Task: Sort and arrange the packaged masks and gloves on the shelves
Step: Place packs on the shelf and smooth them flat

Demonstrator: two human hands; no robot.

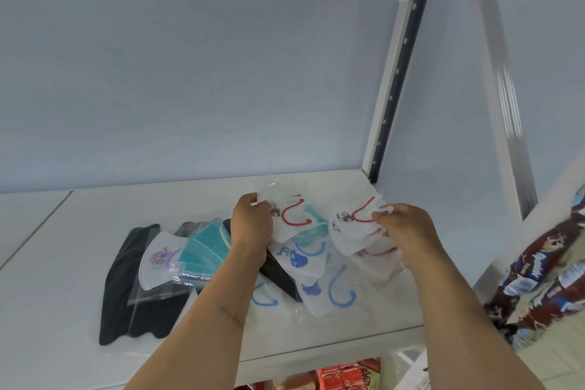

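Observation:
Packaged masks lie in a loose pile on the white shelf (63,263). My left hand (251,222) pinches the edge of a bagged white mask with red ear loops (292,215). A second white mask with red loops (351,231) is pinched at its top corner by my right hand (408,231). Beneath them lie white masks with blue loops (326,291), and a teal mask (311,215) shows behind. To the left sit a bag of teal masks (205,250), a white mask with a purple cartoon (158,258) and black masks (126,291).
The shelf's perforated metal upright (392,85) rises at the back right corner against a pale blue wall. Brown and blue packets (544,279) hang to the right of the shelf. Red boxes (342,375) stand on the level below the front edge.

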